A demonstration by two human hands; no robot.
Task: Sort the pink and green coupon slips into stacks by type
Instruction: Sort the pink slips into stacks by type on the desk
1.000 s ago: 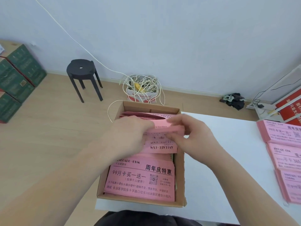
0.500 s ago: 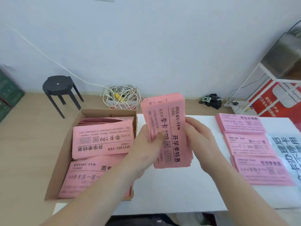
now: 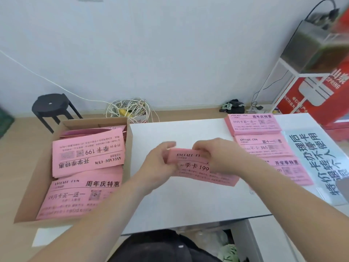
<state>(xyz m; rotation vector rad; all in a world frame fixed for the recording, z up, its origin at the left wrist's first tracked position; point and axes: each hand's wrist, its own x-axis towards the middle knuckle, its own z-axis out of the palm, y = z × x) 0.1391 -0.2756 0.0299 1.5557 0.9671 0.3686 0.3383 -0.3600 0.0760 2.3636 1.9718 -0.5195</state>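
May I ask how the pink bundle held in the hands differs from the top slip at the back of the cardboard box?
The held bundle is gripped by the left hand and right hand over the white table; the box slip lies in the cardboard box, untouched. The held bundle's print reads upright to the camera; the box slip's is upside down. Both are pink and print 季卡 199.

Our white table (image 3: 188,201) carries an open cardboard box (image 3: 26,201) of pink slips to the left of our left hand (image 3: 160,163), its outer side reaching past the table's edge. To the right of our right hand (image 3: 217,156), three pink stacks lie in a column: far stack (image 3: 253,123), middle stack (image 3: 264,146), near stack (image 3: 290,171). Further right lies a sheet printed with blue characters (image 3: 319,163).
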